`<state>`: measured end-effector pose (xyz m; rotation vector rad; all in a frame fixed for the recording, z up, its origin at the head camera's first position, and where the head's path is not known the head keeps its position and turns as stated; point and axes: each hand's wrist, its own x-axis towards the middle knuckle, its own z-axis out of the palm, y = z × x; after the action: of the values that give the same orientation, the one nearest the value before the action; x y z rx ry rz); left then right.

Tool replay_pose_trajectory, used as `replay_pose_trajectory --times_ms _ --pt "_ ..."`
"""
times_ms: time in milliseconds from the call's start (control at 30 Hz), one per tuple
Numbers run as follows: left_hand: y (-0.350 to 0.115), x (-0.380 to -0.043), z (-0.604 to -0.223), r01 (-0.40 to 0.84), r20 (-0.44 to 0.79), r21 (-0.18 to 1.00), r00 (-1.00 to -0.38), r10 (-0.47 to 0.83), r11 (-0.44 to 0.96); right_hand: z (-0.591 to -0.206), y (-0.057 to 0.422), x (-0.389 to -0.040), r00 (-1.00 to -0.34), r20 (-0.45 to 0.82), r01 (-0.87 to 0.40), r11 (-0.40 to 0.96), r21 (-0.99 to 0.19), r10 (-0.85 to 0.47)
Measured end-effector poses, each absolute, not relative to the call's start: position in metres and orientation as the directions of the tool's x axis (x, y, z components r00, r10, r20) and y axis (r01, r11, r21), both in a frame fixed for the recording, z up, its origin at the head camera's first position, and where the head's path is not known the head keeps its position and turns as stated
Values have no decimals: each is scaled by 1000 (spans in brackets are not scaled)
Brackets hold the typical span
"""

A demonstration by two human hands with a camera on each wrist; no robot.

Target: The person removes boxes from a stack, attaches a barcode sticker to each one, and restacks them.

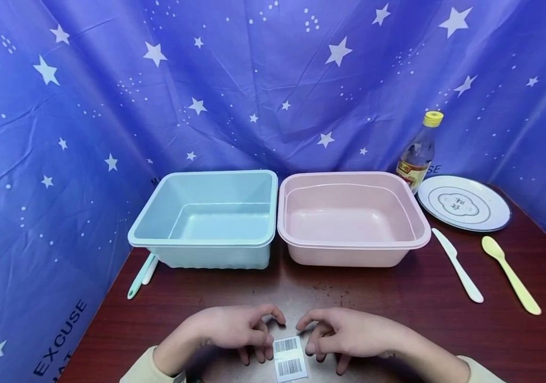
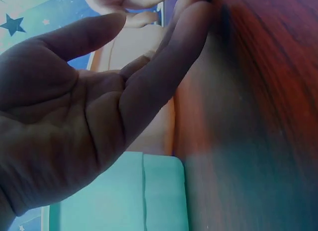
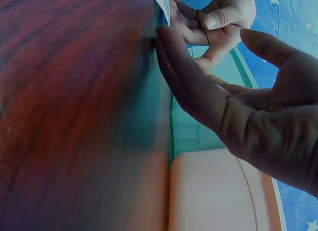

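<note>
A small white card [image 1: 290, 358] printed with two barcodes lies at the table's front, between the two hands. My left hand [image 1: 241, 329] is at the card's left edge, with its fingers loosely bent. In the left wrist view, the left thumb [image 2: 92, 36] stands well apart from the fingers. On the card's other side is my right hand [image 1: 349, 334], fingertips close to the edge and palm free of any object. The right wrist view shows the card [image 3: 163, 7] edge-on just beyond the right fingertips.
Behind the hands stand a light blue basin [image 1: 206, 256] and a pink basin [image 1: 349, 258], side by side. At right are a yellow-capped bottle [image 1: 416, 159], a white plate [image 1: 485, 213], a white knife [image 1: 459, 268] and a yellow spoon [image 1: 514, 279]. A green handle [image 1: 140, 279] pokes out beside the blue basin.
</note>
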<state>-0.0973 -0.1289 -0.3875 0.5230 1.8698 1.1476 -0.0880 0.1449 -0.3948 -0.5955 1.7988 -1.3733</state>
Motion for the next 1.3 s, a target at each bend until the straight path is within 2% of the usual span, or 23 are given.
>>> replay_pose_trajectory --times_ms 167,433,600,867,1133,1300 --pt "-123 -98 -390 -116 -420 888 -596 684 445 -395 146 -91 -589 -300 112 292 -950 -750" --pt "-116 -100 -396 -120 -340 921 -711 615 371 -395 148 -98 -641 -266 87 275 -957 -720" --pt "-112 -104 -399 -110 -271 950 -758 593 294 -396 150 -102 -674 -211 69 224 -972 -708" --pt "-104 -112 -397 -28 -109 984 -879 464 177 -387 154 -109 -754 -78 -14 135 -991 -652" --pt "-93 -116 -398 -45 -55 998 -928 368 36 -384 153 -110 -808 -9 -58 95 -994 -589" --pt "-84 -116 -397 -46 -47 999 -942 332 12 -385 152 -109 -819 35 -154 161 -975 -573"
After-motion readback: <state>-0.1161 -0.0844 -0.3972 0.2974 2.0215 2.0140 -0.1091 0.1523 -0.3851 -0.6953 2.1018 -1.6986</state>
